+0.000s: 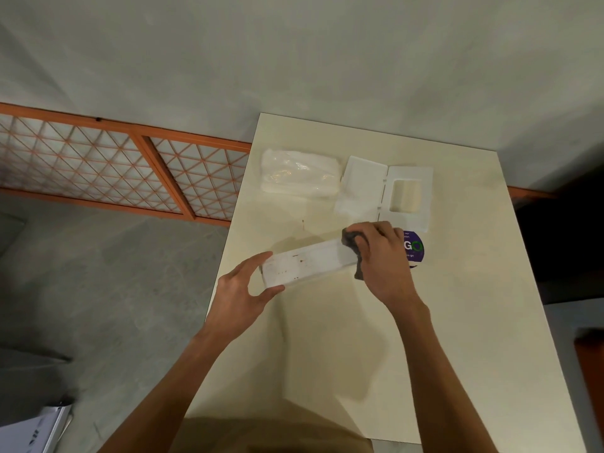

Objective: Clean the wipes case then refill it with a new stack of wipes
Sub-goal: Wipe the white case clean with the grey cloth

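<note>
A white wipes case lies on the cream table, with small brown spots on its upper face. My left hand grips its left end between thumb and fingers. At the case's right end my right hand holds a dark grey cloth and presses it onto the case. A stack of new wipes in clear plastic lies at the far left of the table. The white hinged lid frame with a rectangular opening lies open beside the wipes.
A purple round sticker shows on the table just right of my right hand. The table's left edge runs close to my left hand, with grey floor beyond. An orange lattice panel stands along the wall to the left.
</note>
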